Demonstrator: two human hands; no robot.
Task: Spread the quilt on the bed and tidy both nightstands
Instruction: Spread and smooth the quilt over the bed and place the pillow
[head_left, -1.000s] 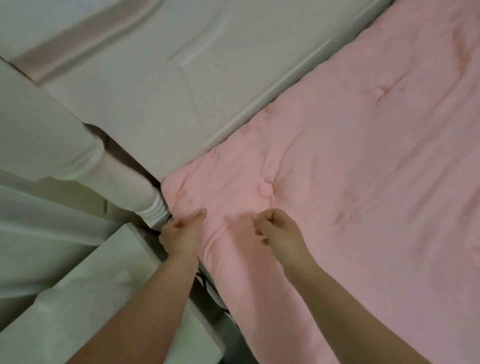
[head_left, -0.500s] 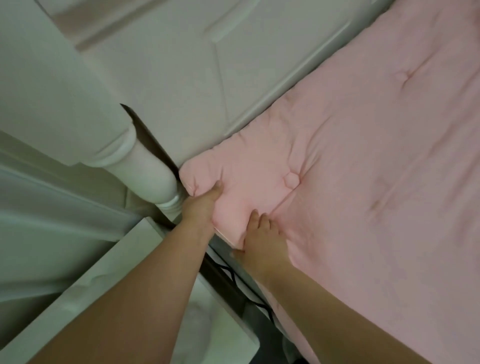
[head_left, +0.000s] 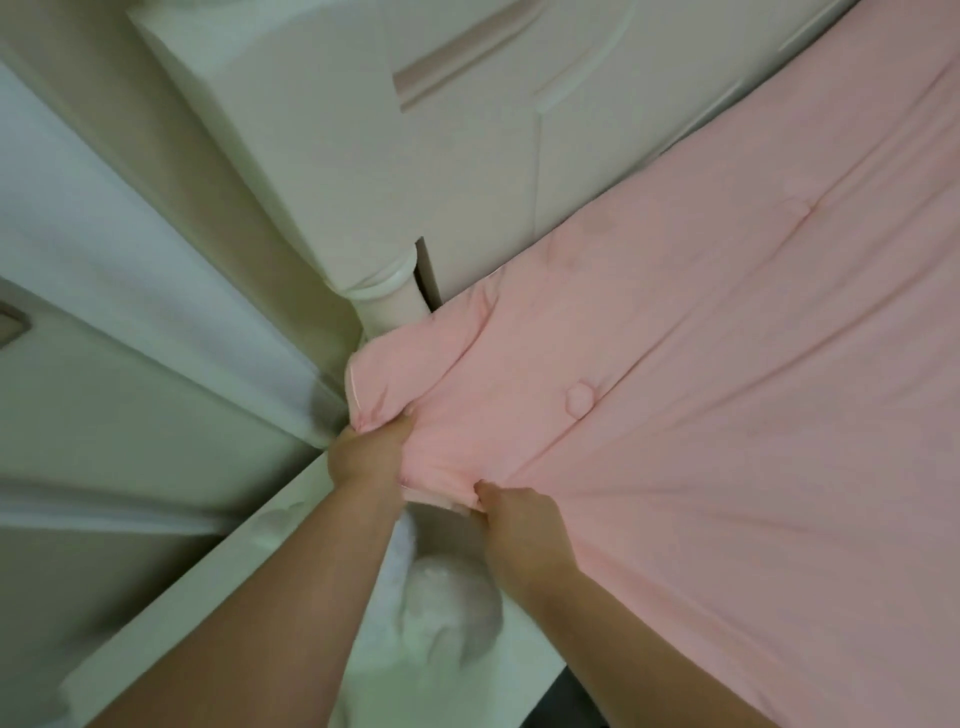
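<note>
A pink tufted quilt (head_left: 701, 364) covers the bed from the middle of the view to the right edge. Its near-left corner lies against the white bedpost (head_left: 395, 306). My left hand (head_left: 366, 457) grips that corner, thumb on top and fabric bunched under it. My right hand (head_left: 519, 519) pinches the quilt's side edge a little nearer to me, and creases fan out from it. Below both forearms stands a white nightstand (head_left: 208, 587).
The white panelled headboard (head_left: 519, 156) runs along the top. A pale rounded object (head_left: 452, 608) and white cloth lie on the nightstand between my arms. A wall with pale panels fills the left side. A dark gap shows beside the bed at bottom.
Both hands have drawn the quilt's corner out toward the nightstand. My right hand went from lying on the quilt to pinching its edge. The view has shifted left and down.
</note>
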